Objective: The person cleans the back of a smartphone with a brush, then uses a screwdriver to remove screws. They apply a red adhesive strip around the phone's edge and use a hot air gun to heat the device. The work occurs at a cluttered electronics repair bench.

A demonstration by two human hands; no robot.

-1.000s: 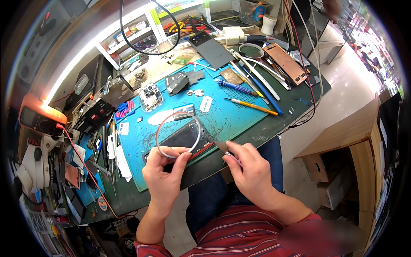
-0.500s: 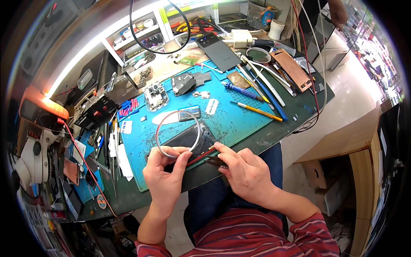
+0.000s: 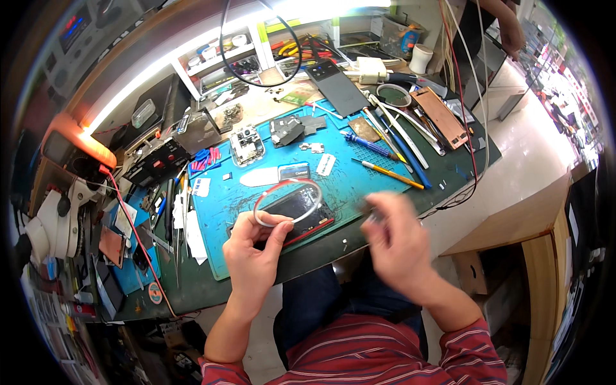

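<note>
My left hand (image 3: pixel 253 250) pinches a thin red and pale-grey ring, seemingly a narrow tape roll (image 3: pixel 319 203), between thumb and fingers. It is tilted over a dark phone body (image 3: pixel 298 205) lying on the blue mat, with a red line along the phone's near edge. My right hand (image 3: pixel 404 247), smeared by motion, is to the right of the phone, above the table's front edge. A small dark object (image 3: pixel 372 214) shows at its fingers, too blurred to name. A tiny white scrap (image 3: pixel 344 245) lies on the dark table edge.
Behind the phone, the blue mat (image 3: pixel 353 183) bears phone parts (image 3: pixel 246 145), a blue-and-white card (image 3: pixel 294 171) and a yellow-handled tool (image 3: pixel 388 173). Tweezers and other tools (image 3: pixel 178 218) lie left. A black cable loop (image 3: pixel 262 83) hangs overhead. Another person's hand (image 3: pixel 511 38) is far right.
My right hand has lifted from the phone's right end and swung right. The ring tilts flatter and has moved slightly right with my left hand. The white scrap now shows.
</note>
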